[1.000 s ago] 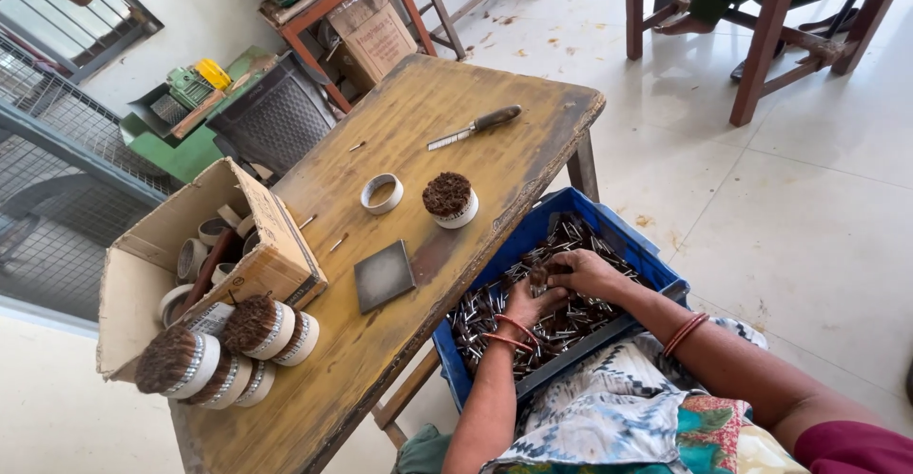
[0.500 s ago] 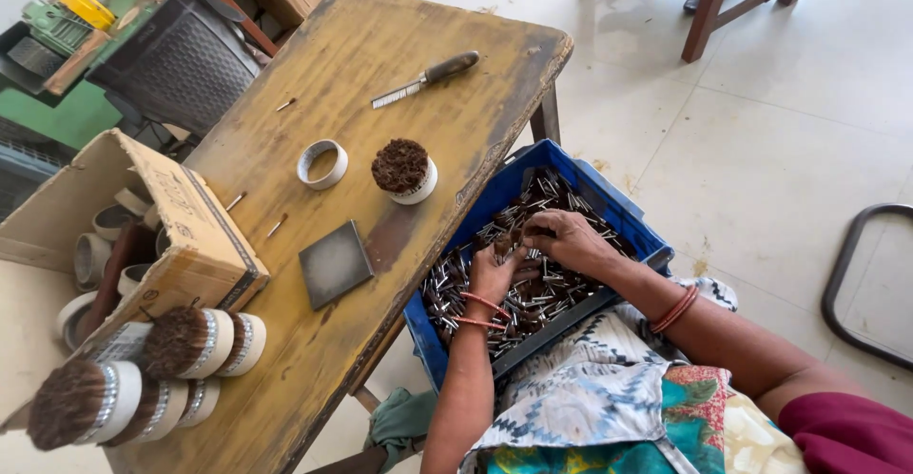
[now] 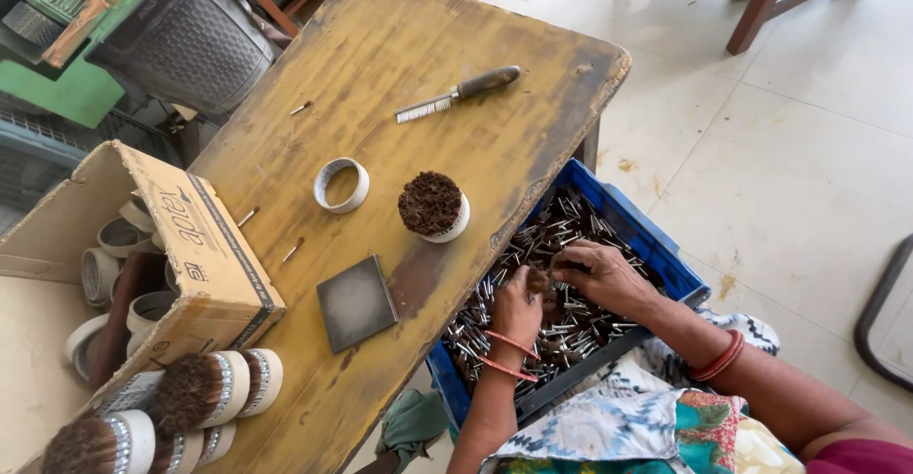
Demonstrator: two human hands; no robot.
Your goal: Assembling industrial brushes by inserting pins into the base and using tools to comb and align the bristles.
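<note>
The small dark tufts with metal stems (image 3: 561, 289) were heaped in a blue plastic crate (image 3: 656, 246) on the person's lap, right against the worn yellow wooden table (image 3: 380, 65). Left hand (image 3: 518, 308) was closed round a little bunch of them; right hand (image 3: 599, 274) was pinching at more in the pile. I'd say keep the stems lined up before lifting. A half-filled white ring (image 3: 433, 206) sat just beyond, an empty white ring (image 3: 341, 185) beside it.

On the worn wooden table (image 3: 380, 75) a metal comb with a dark handle (image 3: 458, 93) lies farthest off, nearer come a white ring (image 3: 341, 185), a bristle-filled ring (image 3: 433, 206) and a grey square plate (image 3: 356, 302); a cardboard box (image 3: 181, 246) stands left, a blue plastic crate (image 3: 656, 246) right.
</note>
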